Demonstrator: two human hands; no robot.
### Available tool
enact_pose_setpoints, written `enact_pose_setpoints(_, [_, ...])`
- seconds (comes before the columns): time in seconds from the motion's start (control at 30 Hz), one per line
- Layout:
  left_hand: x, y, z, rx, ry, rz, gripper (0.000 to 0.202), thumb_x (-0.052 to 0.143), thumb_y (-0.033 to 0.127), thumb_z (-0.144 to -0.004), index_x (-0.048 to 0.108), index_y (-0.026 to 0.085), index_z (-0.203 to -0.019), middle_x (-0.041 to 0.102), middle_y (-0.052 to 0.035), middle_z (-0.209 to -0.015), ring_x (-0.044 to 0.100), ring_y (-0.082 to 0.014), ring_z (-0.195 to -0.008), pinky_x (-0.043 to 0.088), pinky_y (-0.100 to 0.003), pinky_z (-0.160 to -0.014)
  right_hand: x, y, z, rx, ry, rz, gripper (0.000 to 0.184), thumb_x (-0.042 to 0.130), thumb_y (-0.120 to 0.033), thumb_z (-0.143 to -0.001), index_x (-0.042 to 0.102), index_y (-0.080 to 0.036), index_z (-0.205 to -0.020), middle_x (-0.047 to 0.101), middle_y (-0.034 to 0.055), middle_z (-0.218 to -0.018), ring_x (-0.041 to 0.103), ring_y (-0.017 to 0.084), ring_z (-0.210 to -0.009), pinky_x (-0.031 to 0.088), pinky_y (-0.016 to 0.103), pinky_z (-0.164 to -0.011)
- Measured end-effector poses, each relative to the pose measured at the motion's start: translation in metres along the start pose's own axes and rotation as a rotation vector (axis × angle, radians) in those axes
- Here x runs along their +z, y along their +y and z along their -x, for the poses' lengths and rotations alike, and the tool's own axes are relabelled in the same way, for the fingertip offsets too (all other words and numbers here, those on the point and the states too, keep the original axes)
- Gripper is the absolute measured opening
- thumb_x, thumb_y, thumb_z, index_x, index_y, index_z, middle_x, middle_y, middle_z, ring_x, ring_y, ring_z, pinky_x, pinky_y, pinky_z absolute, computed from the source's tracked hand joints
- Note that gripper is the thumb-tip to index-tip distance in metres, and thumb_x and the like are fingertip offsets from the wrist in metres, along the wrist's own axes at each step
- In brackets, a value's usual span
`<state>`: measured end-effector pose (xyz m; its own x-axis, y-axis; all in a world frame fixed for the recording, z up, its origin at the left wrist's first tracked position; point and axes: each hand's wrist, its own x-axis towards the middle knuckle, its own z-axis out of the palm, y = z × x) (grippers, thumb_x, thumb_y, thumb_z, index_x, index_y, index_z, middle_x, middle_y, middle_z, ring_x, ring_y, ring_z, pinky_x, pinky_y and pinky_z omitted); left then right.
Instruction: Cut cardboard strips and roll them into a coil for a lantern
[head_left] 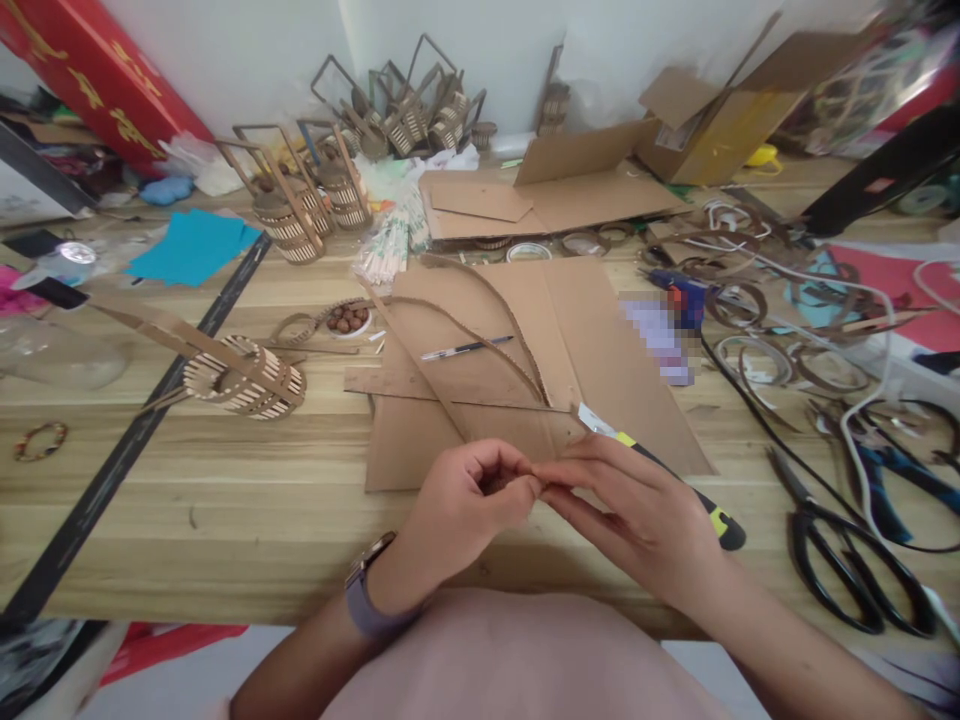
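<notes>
My left hand point(472, 515) and my right hand point(645, 515) meet at the fingertips above the near edge of a flat cardboard sheet point(637, 400). Both are closed in a pinch, and whatever is between the fingers is too small or hidden to name. A utility knife point(724, 522) with a black and yellow handle lies partly behind my right hand, blade toward the cardboard. Brown strips point(420, 370) and a pen point(465, 349) rest on the sheet. To the left, a small slatted basket point(247, 378) with a tall strip handle lies tilted on its side.
Large black-handled scissors point(840, 560), pliers point(885, 480) and a blue glue gun point(682, 295) with cables lie on the right. A dish of brown beads point(349, 318) stands beyond the basket. Finished baskets point(289, 225), blue paper point(193, 245) and a cardboard box point(750, 120) line the back.
</notes>
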<state>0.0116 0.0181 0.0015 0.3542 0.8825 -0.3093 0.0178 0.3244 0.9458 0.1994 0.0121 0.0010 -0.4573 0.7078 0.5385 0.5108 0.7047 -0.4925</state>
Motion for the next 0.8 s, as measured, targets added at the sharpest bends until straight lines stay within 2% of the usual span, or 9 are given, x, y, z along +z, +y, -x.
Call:
enact_pose_setpoints(0.13, [0.001, 0.003, -0.001, -0.02, 0.007, -0.014, 0.013, 0.064, 0.029, -0.072, 0.06, 0.017, -0.072, 0.053, 0.0042, -0.062, 0.042, -0.0085, -0.056, 0.031, -0.02, -0.051, 0.0, -0.001, 0.001, 0.014, -0.024, 0.002, 0.017, 0.058, -0.016, -0.095, 0.068, -0.022, -0.107, 0.07, 0.0041, -0.085, 0.068, 0.016, -0.075, 0.056, 0.027, -0.067])
enact_pose_setpoints(0.23, [0.002, 0.003, -0.004, -0.065, -0.011, 0.063, 0.014, 0.063, 0.03, -0.069, 0.058, 0.017, -0.069, 0.049, 0.0058, -0.058, 0.036, -0.0066, -0.051, 0.027, -0.02, -0.048, 0.002, -0.002, -0.001, 0.062, -0.005, -0.049, 0.017, 0.061, -0.015, -0.092, 0.069, -0.023, -0.104, 0.071, 0.004, -0.086, 0.069, 0.016, -0.075, 0.057, 0.027, -0.065])
enact_pose_setpoints(0.37, [0.0, 0.0, -0.007, -0.156, -0.119, 0.238, 0.015, 0.062, 0.032, -0.066, 0.054, 0.018, -0.066, 0.04, 0.009, -0.05, 0.025, -0.0043, -0.042, 0.017, -0.021, -0.042, 0.012, -0.006, -0.004, 0.229, 0.067, -0.306, 0.014, 0.066, -0.013, -0.085, 0.069, -0.023, -0.095, 0.068, 0.0005, -0.077, 0.067, 0.013, -0.068, 0.055, 0.023, -0.059])
enact_pose_setpoints(0.47, [-0.005, 0.0, -0.008, -0.193, -0.178, 0.267, 0.021, 0.065, 0.035, -0.066, 0.052, 0.019, -0.064, 0.04, 0.0093, -0.048, 0.025, -0.0042, -0.041, 0.017, -0.02, -0.04, 0.017, -0.005, -0.003, 0.322, 0.102, -0.449, 0.011, 0.065, -0.014, -0.083, 0.069, -0.022, -0.088, 0.064, -0.0006, -0.071, 0.064, 0.013, -0.064, 0.054, 0.024, -0.056])
enact_pose_setpoints(0.6, [-0.011, 0.001, -0.008, -0.205, -0.177, 0.103, 0.026, 0.069, 0.04, -0.07, 0.054, 0.019, -0.065, 0.045, 0.0087, -0.05, 0.029, -0.0047, -0.041, 0.021, -0.02, -0.041, 0.012, -0.002, -0.002, 0.271, 0.007, -0.277, 0.012, 0.064, -0.013, -0.083, 0.07, -0.022, -0.089, 0.066, -0.0008, -0.071, 0.064, 0.012, -0.063, 0.053, 0.023, -0.057])
enact_pose_setpoints(0.8, [-0.012, 0.0, -0.008, -0.118, -0.052, -0.172, 0.014, 0.064, 0.03, -0.074, 0.061, 0.017, -0.07, 0.055, 0.0054, -0.061, 0.042, -0.0087, -0.055, 0.031, -0.022, -0.052, 0.009, 0.0, 0.0, 0.02, -0.091, 0.097, 0.014, 0.054, -0.015, -0.094, 0.067, -0.019, -0.095, 0.065, 0.0032, -0.077, 0.064, 0.015, -0.07, 0.053, 0.027, -0.062])
